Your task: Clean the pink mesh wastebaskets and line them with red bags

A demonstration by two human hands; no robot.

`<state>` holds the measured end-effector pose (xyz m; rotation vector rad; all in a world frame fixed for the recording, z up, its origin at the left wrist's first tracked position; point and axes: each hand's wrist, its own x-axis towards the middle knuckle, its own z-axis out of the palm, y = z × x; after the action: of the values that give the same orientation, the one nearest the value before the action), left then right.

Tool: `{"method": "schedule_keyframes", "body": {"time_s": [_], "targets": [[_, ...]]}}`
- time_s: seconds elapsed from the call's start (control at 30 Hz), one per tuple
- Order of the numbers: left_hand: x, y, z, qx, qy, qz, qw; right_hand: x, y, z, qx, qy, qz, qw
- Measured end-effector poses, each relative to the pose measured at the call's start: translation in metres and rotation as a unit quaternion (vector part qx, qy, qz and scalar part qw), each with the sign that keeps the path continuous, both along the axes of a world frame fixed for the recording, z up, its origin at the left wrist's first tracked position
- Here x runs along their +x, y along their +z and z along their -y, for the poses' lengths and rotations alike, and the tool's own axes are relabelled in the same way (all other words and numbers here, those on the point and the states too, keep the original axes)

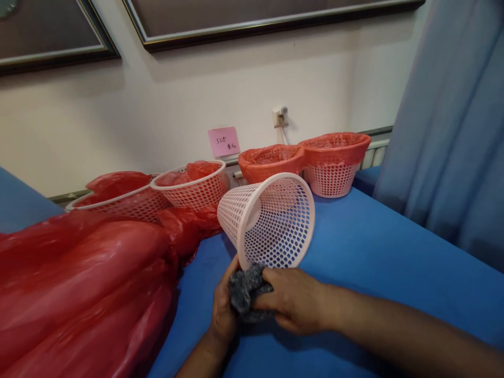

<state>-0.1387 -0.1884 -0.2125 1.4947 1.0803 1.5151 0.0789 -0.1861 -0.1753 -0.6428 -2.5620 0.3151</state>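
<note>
A white perforated plastic wastebasket (pixel 240 210) is tipped on its side above the blue surface, its open mouth toward me. My left hand (pixel 225 302) is closed on the near edge of its rim, with part of the grip hidden behind a cloth. In my right hand (pixel 295 296) I hold a bunched dark grey cloth (pixel 248 291). The cloth presses at the lower rim, close against my left fingers.
Two wastebaskets with red liners folded over their rims, a nearer one (pixel 271 157) and a farther one (pixel 334 178), stand by the wall. Two more baskets (pixel 197 191) holding red plastic are at left. A large red plastic bag (pixel 86 283) fills the left foreground. A blue curtain (pixel 452 131) hangs right.
</note>
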Motion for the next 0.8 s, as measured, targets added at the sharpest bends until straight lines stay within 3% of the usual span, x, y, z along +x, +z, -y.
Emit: {"method": "schedule_keyframes", "body": {"time_s": [0.13, 0.27, 0.43, 0.5, 0.57, 0.7, 0.8], "targets": [[0.005, 0.007, -0.001, -0.003, -0.026, 0.009, 1.0, 0.019, -0.031, -0.004, -0.012, -0.054, 0.054, 0.997], [0.01, 0.008, -0.004, -0.001, 0.012, -0.009, 1.0, 0.044, -0.035, -0.02, -0.057, -0.133, 0.092, 0.985], [0.013, 0.001, -0.006, 0.015, 0.052, 0.009, 0.998, 0.074, -0.028, -0.049, -0.083, -0.362, 0.112, 0.922], [0.014, -0.001, -0.006, 0.021, 0.052, 0.009, 0.998, 0.077, -0.027, -0.053, -0.094, -0.415, 0.105, 0.899], [0.015, -0.003, -0.005, 0.027, 0.052, 0.007, 0.998, 0.071, -0.029, -0.049, -0.131, -0.385, 0.089, 0.909], [0.014, -0.004, -0.004, 0.027, 0.068, -0.009, 0.997, 0.037, -0.037, -0.02, -0.227, -0.182, -0.057, 0.955], [0.013, -0.003, -0.002, 0.024, 0.088, -0.034, 0.995, 0.01, -0.027, -0.003, -0.262, -0.085, -0.205, 0.939]]}}
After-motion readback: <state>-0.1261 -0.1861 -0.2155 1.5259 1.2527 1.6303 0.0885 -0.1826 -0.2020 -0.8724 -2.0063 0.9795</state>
